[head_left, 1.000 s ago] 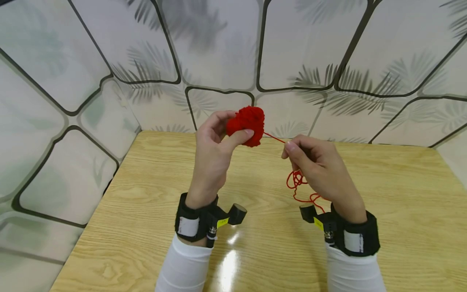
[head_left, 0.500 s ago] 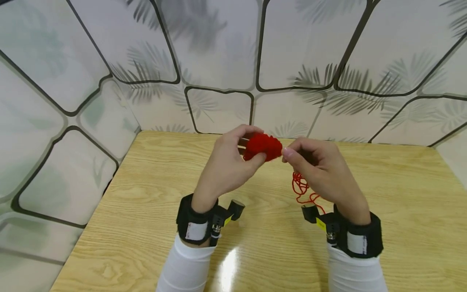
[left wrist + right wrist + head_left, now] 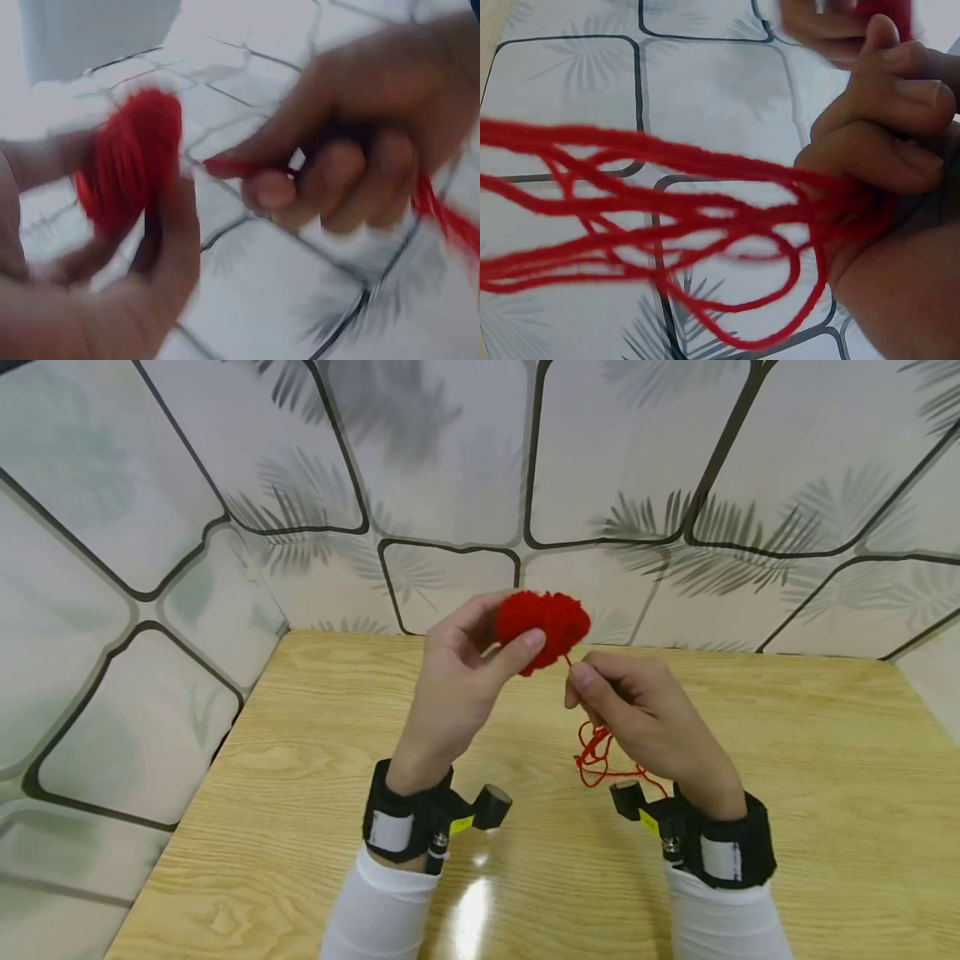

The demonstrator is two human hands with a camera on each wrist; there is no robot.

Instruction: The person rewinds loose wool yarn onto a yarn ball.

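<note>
A small ball of red yarn (image 3: pixel 558 622) is held up by my left hand (image 3: pixel 457 685), thumb on the near face and fingers behind it. In the left wrist view its wound strands (image 3: pixel 127 161) show between thumb and fingers, blurred. Just right of the ball and a little lower, my right hand (image 3: pixel 637 710) pinches the yarn strand (image 3: pixel 567 660) between thumb and forefinger. Its other fingers curl over more yarn. Loose loops of red yarn (image 3: pixel 727 217) trail out from the right palm in the right wrist view, hanging below that hand (image 3: pixel 596 756) in the head view.
The wooden table (image 3: pixel 300 735) lies beneath both hands. Behind it and at the left stands a wall (image 3: pixel 450 460) with dark lines and leaf patterns. Each wrist carries a black strap (image 3: pixel 408 814) with a small camera (image 3: pixel 492 806) sticking inward.
My left hand has swung the ball down toward the right hand and back up, ending further right and turned. The right hand shifts slightly left, still pinching the strand; the loose loops swing left.
</note>
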